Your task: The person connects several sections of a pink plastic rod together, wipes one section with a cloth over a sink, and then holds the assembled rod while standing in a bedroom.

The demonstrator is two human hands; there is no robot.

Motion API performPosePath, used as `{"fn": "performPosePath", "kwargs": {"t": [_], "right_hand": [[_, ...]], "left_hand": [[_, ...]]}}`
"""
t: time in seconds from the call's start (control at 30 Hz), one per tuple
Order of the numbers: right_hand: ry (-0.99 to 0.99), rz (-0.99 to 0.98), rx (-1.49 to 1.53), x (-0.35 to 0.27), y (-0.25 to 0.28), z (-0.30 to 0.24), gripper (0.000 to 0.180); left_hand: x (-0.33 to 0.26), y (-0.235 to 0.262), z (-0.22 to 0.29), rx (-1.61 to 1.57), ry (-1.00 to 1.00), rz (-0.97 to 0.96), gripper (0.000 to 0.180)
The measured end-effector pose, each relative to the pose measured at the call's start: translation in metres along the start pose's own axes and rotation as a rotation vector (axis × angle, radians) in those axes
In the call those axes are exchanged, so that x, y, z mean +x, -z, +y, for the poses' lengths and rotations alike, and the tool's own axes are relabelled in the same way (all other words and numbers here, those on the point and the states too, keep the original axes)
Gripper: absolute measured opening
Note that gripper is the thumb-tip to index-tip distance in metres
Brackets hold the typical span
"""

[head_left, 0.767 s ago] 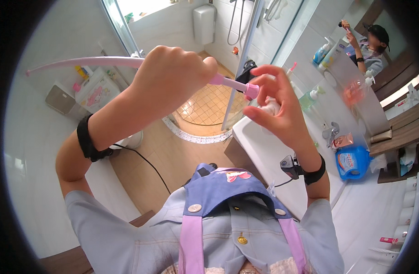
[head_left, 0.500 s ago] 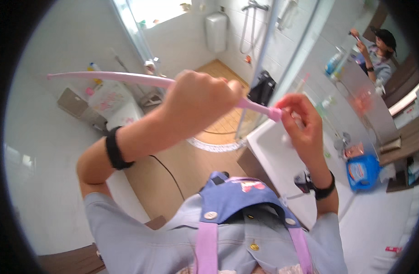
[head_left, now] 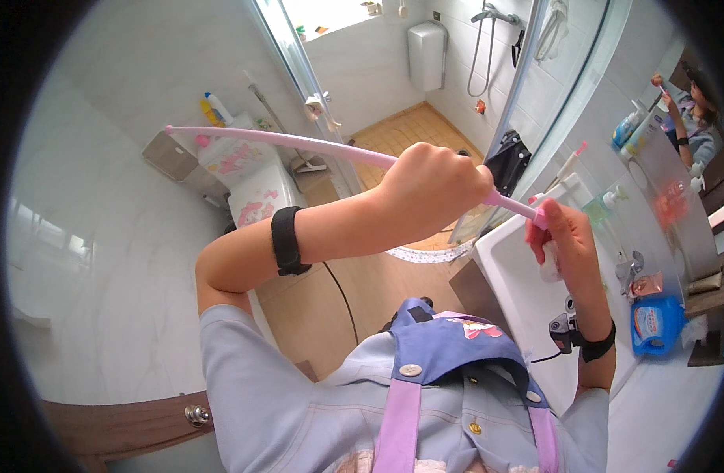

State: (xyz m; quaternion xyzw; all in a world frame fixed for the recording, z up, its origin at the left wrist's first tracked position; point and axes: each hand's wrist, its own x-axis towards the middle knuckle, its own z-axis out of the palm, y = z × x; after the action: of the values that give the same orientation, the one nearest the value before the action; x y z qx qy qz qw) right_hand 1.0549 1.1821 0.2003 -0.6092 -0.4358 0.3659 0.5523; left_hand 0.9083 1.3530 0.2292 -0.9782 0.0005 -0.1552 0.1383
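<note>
Sink [head_left: 513, 276] below the right forearm; pink rod [head_left: 299, 143] in midair, on a long axis from upper left to lower right; left hand [head_left: 437, 183] fisted round its shaft; right hand [head_left: 573, 236] nearest the sink, pinching the flared collar [head_left: 541, 217].

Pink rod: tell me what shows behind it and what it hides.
Behind the pink rod show the white toilet tank and the tan shower floor. The strip directly behind it is covered, and the left hand hides more; what lies there cannot be seen.
</note>
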Motion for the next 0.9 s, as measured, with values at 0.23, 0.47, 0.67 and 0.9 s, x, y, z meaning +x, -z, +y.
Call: {"fn": "performPosePath", "kwargs": {"t": [0.23, 0.47, 0.67, 0.9], "right_hand": [[0.349, 0.102, -0.337, -0.011, 0.008, 0.003, 0.037], [0.671, 0.444, -1.206, -0.031, 0.032, 0.007, 0.013], [0.830, 0.782, -0.181, -0.053, 0.041, -0.020, 0.008], [0.589, 0.471, -1.305, -0.016, 0.016, 0.041, 0.034]], "left_hand": [[0.000, -0.011, 0.003, -0.139, 0.053, -0.046, 0.004], [0.011, -0.016, 0.008, -0.223, 0.062, -0.105, 0.002], [0.039, -0.051, 0.030, -0.337, 0.014, -0.073, 0.004], [0.074, -0.064, 0.051, -0.225, -0.172, -0.125, 0.005]]}}
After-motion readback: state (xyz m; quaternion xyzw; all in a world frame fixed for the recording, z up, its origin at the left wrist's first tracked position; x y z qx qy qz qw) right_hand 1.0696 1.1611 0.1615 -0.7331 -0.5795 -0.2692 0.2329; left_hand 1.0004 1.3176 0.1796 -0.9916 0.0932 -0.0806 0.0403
